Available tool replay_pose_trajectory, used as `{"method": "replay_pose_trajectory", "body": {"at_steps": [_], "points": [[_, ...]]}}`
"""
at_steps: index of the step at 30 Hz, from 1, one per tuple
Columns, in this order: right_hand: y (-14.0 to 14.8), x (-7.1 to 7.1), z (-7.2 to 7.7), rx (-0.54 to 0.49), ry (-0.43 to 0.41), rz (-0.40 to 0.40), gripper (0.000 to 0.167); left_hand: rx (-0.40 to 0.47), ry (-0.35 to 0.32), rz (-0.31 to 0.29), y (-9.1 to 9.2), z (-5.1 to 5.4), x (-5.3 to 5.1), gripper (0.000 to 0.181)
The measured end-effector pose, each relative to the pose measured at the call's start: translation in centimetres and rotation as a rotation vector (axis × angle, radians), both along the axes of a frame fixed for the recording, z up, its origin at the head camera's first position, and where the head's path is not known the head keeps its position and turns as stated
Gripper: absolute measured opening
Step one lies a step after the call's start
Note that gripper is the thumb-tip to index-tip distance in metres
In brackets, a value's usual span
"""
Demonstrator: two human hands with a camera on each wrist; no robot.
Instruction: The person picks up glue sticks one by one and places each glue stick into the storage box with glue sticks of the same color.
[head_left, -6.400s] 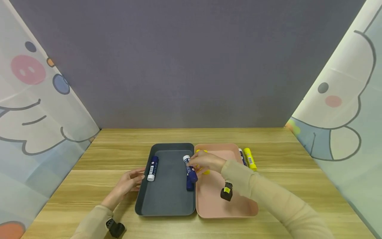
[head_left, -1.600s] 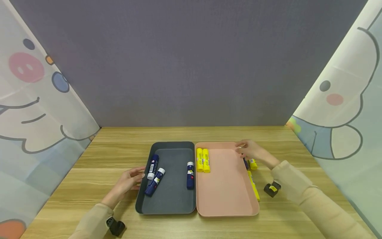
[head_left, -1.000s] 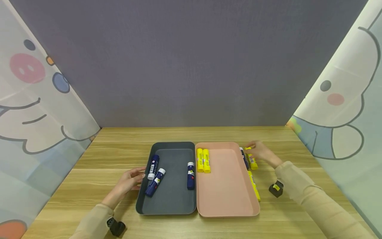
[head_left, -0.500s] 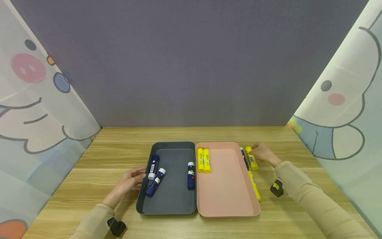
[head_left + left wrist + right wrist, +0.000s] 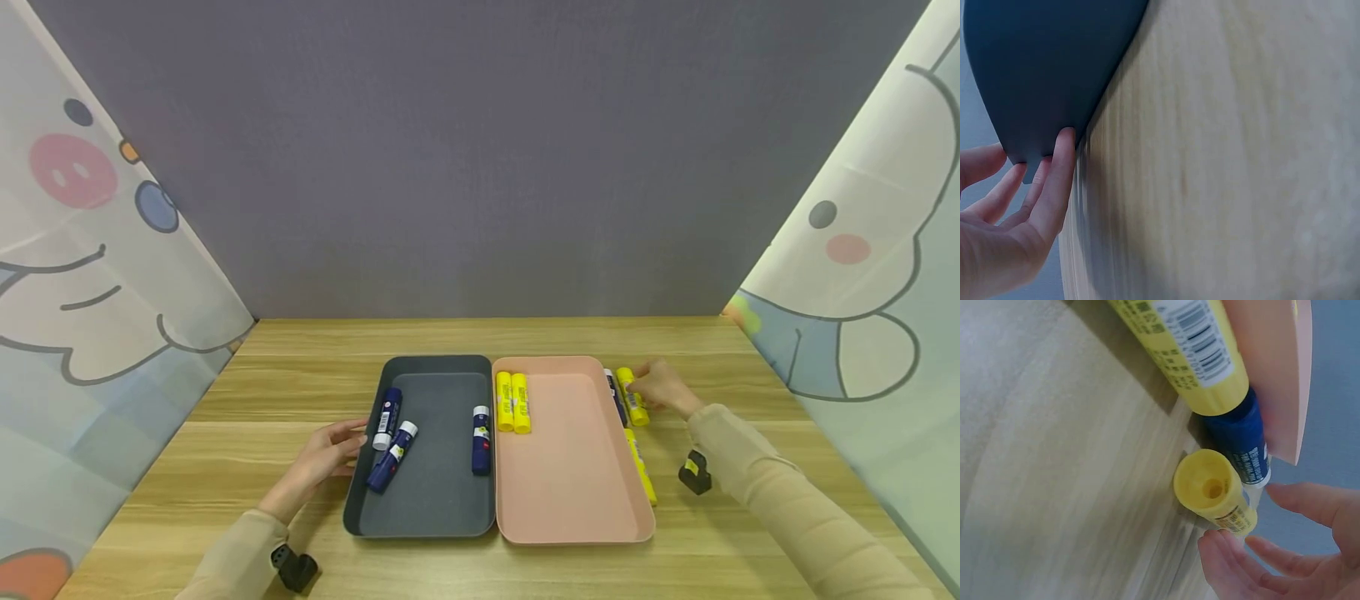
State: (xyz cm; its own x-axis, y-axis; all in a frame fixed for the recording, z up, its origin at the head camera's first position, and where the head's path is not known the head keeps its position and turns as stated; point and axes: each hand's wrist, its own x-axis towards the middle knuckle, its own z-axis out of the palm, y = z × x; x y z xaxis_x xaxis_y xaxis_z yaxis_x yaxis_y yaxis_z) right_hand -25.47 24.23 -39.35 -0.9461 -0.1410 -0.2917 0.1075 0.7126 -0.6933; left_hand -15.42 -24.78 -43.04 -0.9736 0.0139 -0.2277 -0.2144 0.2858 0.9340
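Pinching the upper yellow glue stick (image 5: 632,402) at frame right mid-barrel is prob steadiest, right hand (image 5: 663,387) spread beside it, left hand (image 5: 324,454) loosely against the grey tray (image 5: 438,500).

Right hand (image 5: 660,387) now off blue stick (image 5: 391,460), at yellow stick (image 5: 632,397)

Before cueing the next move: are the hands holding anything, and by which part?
Nothing looks gripped: the left hand touches the dark tray at its outer left wall; the right hand is at the farther loose yellow stick, thumb apart.
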Motion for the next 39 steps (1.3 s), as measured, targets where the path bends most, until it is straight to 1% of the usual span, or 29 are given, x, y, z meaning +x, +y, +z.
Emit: {"method": "replay_pose_trajectory", "body": {"at_steps": [10,13,16,17,25,33,39], "points": [[0.09,0.05,-0.49,0.042,0.007,-0.003,0.05,0.008,-0.005,-0.005,-0.09,-0.04,-0.08,0.044],[0.19,0.11,-0.59,0.075,0.02,0.008,0.035,0.01,-0.004,0.001,-0.02,0.01,-0.08,0.043],[0.29,0.17,-0.67,0.094,0.032,0.012,0.015,0.008,-0.001,0.005,0.06,0.07,-0.05,0.043],[0.32,0.19,-0.71,0.101,0.035,0.015,0.012,0.007,0.0,0.007,0.09,0.09,-0.04,0.043],[0.2,0.24,-0.57,0.099,0.025,0.014,0.012,0.002,0.002,0.007,0.07,0.16,0.03,0.043],[0.27,0.41,-0.65,0.043,0.013,0.0,0.012,-0.004,-0.004,-0.005,0.03,0.08,0.06,0.043],[0.46,0.36,-0.62,0.01,0.005,-0.012,0.013,0.004,-0.003,0.0,0.05,0.2,0.07,0.043]]}}
